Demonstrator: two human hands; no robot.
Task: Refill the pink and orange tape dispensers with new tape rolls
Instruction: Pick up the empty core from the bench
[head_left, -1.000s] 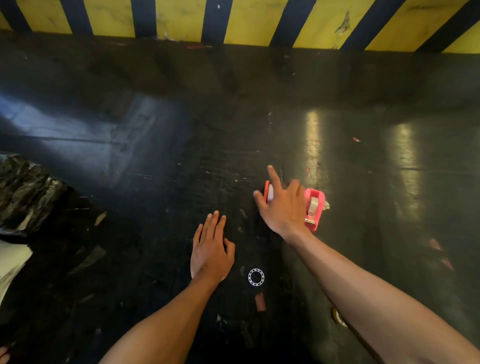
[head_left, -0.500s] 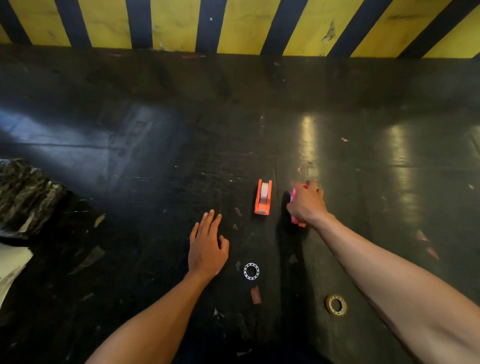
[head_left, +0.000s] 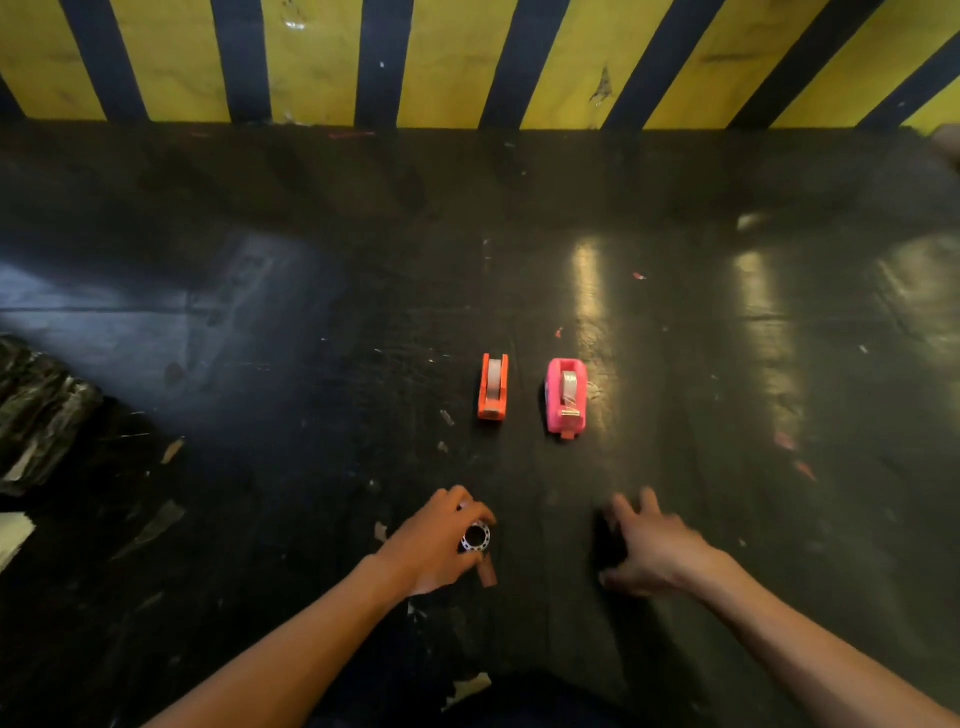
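The orange dispenser (head_left: 492, 387) and pink dispenser (head_left: 566, 396) stand side by side on the bench (head_left: 260, 364), long axes pointing away, ahead of both hands. The left hand (head_left: 434, 543) pinches a ring-shaped core (head_left: 476, 537); the right hand (head_left: 655, 548) hovers spread, blurred, nearer the pink one.

Dim scene; overhead light leaves streaky glare on the glossy dark surface (head_left: 587, 291) right of the pink dispenser (head_left: 566, 396). The right hand (head_left: 654, 551) is motion-blurred; wide-angle edges bend.

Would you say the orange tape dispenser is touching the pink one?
Apart. The head view shows a strip of dark floor between the orange dispenser and the pink dispenser.
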